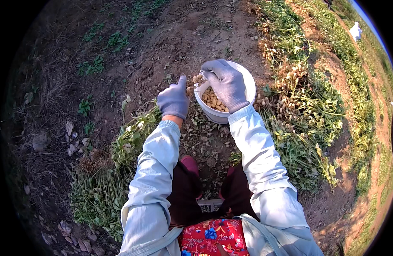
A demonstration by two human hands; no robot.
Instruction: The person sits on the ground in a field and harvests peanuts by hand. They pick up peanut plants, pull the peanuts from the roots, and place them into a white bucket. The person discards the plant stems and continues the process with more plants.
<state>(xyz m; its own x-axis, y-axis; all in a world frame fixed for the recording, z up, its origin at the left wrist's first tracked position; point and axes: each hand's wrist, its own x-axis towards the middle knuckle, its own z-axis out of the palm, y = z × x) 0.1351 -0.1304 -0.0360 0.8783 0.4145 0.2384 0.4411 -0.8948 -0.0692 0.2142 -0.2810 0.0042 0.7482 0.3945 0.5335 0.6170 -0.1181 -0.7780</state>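
Note:
My left hand (173, 101), in a grey glove, is closed around a pulled peanut plant (141, 126), whose leafy stems trail back below the wrist. From the top of that fist, roots with a few peanut pods (198, 78) reach towards the bucket's rim. My right hand (227, 84), gloved the same, is over a white plastic bucket (250, 84) with its curled fingers at these pods; its palm side is hidden. Loose peanuts (212, 100) lie inside the bucket, partly covered by the right hand.
Uprooted peanut plants (292, 92) lie in a long heap on the right, pods showing. More pulled plants (95, 192) are piled at lower left. Stones (71, 139) and dry grass lie farther left. A white object (355, 31) stands far off at upper right.

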